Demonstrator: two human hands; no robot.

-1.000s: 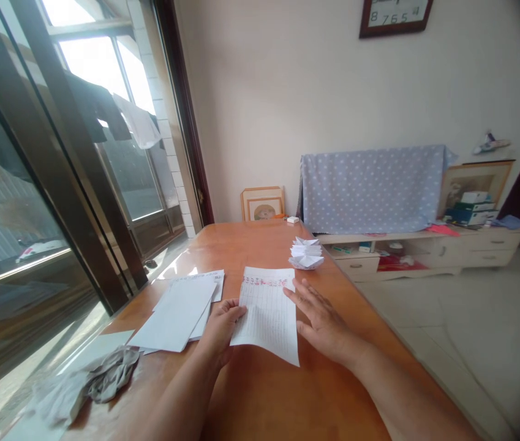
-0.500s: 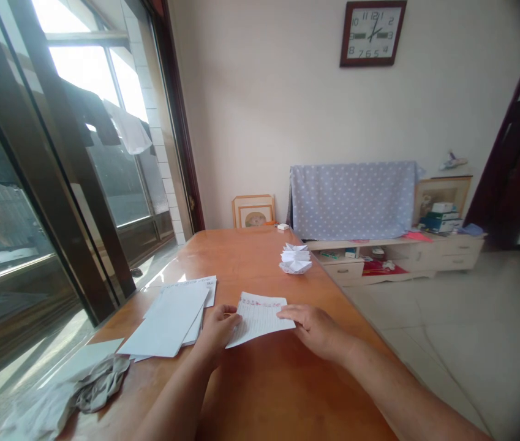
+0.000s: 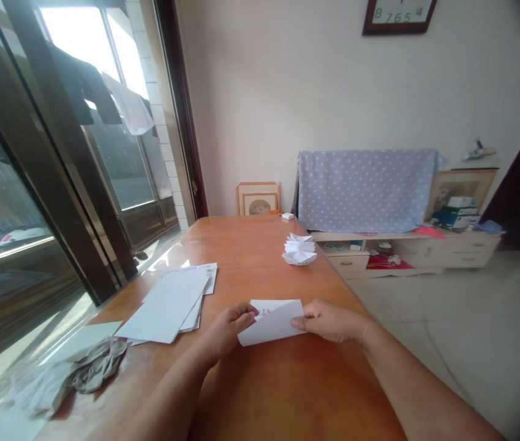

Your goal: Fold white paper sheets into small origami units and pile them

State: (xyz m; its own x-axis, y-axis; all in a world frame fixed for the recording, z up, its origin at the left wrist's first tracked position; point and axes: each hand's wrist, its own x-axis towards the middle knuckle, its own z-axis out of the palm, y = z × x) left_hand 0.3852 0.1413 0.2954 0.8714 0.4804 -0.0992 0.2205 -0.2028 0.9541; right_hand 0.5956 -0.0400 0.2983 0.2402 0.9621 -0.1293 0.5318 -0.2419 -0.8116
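Between my two hands is a sheet of paper, its near part bent up and over so the blank white back faces me. A strip of red and dark writing shows behind the fold. My left hand pinches the sheet at its left edge. At the right edge my right hand grips it, thumb on the near side. Left of my left hand lies a pile of white sheets. Beyond my right hand stand folded white paper shapes, set close together.
The brown wooden table runs away from me. A crumpled grey cloth lies at its left edge, and a small white box sits at the far end. Past the table stand a draped polka-dot cloth and a low cabinet.
The sheet's near part has been folded up over its lined, written side. My right hand has turned and now grips the right edge. The view has tilted down slightly.
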